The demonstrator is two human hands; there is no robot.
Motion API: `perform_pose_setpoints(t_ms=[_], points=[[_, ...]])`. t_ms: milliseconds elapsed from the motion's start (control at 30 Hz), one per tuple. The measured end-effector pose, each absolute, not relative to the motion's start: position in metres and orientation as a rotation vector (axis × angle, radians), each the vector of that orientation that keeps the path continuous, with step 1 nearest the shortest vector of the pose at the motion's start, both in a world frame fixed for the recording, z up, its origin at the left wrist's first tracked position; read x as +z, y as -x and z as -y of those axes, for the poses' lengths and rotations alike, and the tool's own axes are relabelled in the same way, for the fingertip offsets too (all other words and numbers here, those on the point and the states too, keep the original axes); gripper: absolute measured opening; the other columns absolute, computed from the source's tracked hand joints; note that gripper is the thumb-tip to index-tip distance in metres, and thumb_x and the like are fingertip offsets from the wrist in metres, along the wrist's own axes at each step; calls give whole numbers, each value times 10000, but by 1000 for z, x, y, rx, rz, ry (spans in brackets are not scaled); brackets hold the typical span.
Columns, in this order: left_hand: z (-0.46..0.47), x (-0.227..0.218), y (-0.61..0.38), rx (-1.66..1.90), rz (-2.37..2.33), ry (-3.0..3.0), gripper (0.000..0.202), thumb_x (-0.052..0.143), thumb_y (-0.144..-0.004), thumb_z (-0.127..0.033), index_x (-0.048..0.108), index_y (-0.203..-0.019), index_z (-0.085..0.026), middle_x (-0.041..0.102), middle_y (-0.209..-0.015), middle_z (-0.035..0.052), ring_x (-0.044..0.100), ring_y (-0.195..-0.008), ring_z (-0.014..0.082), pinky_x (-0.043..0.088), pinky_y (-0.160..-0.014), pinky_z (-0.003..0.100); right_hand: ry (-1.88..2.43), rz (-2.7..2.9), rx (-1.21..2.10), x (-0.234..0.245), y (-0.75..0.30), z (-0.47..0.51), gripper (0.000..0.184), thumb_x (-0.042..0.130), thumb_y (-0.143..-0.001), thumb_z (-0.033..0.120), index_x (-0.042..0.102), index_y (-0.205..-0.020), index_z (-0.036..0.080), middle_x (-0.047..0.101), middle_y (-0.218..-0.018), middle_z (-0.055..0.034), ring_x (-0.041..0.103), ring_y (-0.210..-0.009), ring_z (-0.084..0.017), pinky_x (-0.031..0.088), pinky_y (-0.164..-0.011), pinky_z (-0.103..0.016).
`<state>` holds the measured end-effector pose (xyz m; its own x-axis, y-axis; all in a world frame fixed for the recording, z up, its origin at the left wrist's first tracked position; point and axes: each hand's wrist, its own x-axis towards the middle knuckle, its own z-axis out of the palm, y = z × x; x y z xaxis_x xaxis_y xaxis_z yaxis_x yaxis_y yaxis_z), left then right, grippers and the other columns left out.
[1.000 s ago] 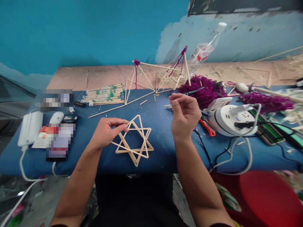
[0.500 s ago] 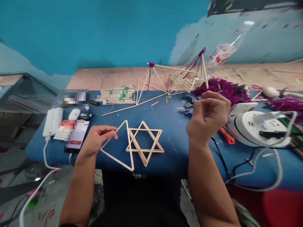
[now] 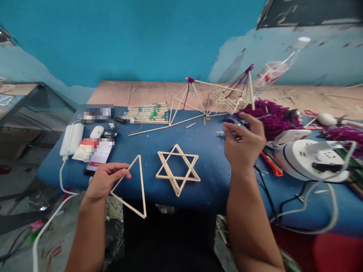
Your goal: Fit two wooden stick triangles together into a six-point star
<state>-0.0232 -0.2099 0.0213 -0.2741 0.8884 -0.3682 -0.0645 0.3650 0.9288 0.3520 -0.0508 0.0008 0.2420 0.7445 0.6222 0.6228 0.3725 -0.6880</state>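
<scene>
My left hand [image 3: 109, 180] is closed, thumb and fingers pinching one side of a triangle of thin wooden sticks [image 3: 142, 185]. The triangle is held up at the table's front edge, its lower corner past the edge. To its right, a six-pointed star of the same sticks [image 3: 185, 177] lies flat on the blue table cover, untouched. My right hand [image 3: 245, 141] hovers above the table, right of the star. Its fingers are bent but parted, and nothing shows in them. Behind that hand are dark-handled tools [image 3: 231, 121], partly hidden, and a heap of purple yarn [image 3: 269, 111].
Stick frames tied with purple yarn [image 3: 227, 98] stand at the back, beside a bagged bundle of sticks [image 3: 150, 112]. A plastic bottle [image 3: 275, 70] leans behind. On the right are a white power strip [image 3: 297, 158] with cables and an orange cutter [image 3: 272, 164]; a phone [image 3: 99, 155] lies left.
My left hand has moved the triangle left and down, away from the star, which it overlapped in view before. My right hand has lowered slightly, and its pinched fingers have parted.
</scene>
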Motion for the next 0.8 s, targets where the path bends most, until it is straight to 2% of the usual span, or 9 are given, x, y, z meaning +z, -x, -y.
perform_pose_setpoints(t_ms=[100,167,267,333,433,533,600,667,800], points=[[214,16,23,1117,-1558,-759,350,1004,-543,-394,866,-784,-180,747,-611,48,641,-566,139,487,-540,214,1483,1534,34,-1,-346,56,197,841,-865,361,761,-730,242,732,-1171,-119,700,-996,-304,587,-863,-495],[217,10,25,1106,-1554,-776,335,995,-575,-393,870,-803,-182,757,-630,50,669,-601,148,521,-590,221,1593,1573,-49,1,-342,63,257,786,-913,406,756,-728,231,743,-1068,-121,715,-959,-308,595,-860,-493],[220,4,28,1092,-1541,-819,304,975,-624,-379,875,-834,-184,769,-654,52,686,-637,155,538,-635,229,1583,1810,16,5,-340,79,208,645,-977,283,825,-1073,241,765,-1116,-117,751,-952,-293,622,-862,-468],[222,2,29,1079,-1533,-837,287,962,-647,-376,876,-844,-186,772,-661,52,683,-641,154,533,-639,230,1431,2107,225,6,-340,90,439,585,-952,158,756,-1342,268,760,-1276,-111,773,-1035,-283,647,-898,-448],[222,1,30,1064,-1524,-855,281,950,-661,-385,875,-843,-184,771,-665,56,682,-649,160,529,-644,239,1186,2463,511,3,-340,103,650,547,-903,60,669,-1481,332,732,-1424,-63,758,-1204,-279,668,-980,-439],[221,1,30,1068,-1534,-885,279,943,-653,-393,863,-807,-174,762,-660,65,688,-663,184,541,-665,271,1130,2560,525,-2,-341,110,748,548,-893,35,597,-1557,376,738,-1432,-40,734,-1263,-288,662,-1046,-492],[222,0,30,1066,-1533,-908,271,933,-660,-399,859,-795,-176,763,-670,70,691,-675,193,547,-683,285,1103,2564,459,-5,-342,112,746,574,-906,50,576,-1576,379,730,-1447,-57,680,-1352,-327,617,-1116,-586],[222,-2,32,1061,-1520,-946,239,913,-690,-405,855,-769,-187,771,-695,76,701,-716,202,547,-709,291,1047,2575,429,-7,-343,111,662,600,-928,75,642,-1515,378,712,-1476,-74,600,-1457,-367,562,-1158,-669],[224,-7,37,1053,-1511,-1032,217,867,-757,-419,844,-708,-208,769,-710,85,701,-796,221,535,-767,310,946,2593,528,-7,-342,110,432,589,-979,112,794,-1277,348,690,-1496,-94,689,-1353,-326,629,-1087,-578]])
